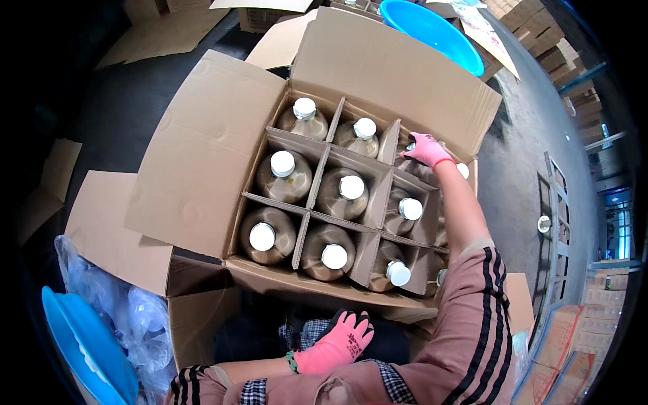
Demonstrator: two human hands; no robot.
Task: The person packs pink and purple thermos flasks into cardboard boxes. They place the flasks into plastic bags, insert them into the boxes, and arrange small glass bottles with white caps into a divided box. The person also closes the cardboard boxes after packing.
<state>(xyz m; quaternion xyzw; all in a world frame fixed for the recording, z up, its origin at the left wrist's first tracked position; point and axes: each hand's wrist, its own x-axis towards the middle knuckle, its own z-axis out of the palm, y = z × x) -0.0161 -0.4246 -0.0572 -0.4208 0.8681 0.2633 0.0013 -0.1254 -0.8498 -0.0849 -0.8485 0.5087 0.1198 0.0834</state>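
An open cardboard box [324, 287] stands before me, split by cardboard dividers [345, 226] into cells. Clear, round-shouldered bottles [329, 253] fill the cells, most showing white caps. My right hand [426, 150], in a pink glove, reaches over the box to the far right part. Its fingers close round the top of a bottle [417, 169] there; whether a cap sits under them is hidden. My left hand [341, 343], gloved in pink with dark fingertips, lies over my lap below the near wall with fingers stretched out and nothing visible in it.
Wide box flaps [202, 155] spread out to the left and at the back. A blue basin [432, 34] sits behind the box, and another blue basin [88, 351] is at lower left beside clear plastic bags [145, 324]. Stacked cartons [574, 337] line the right.
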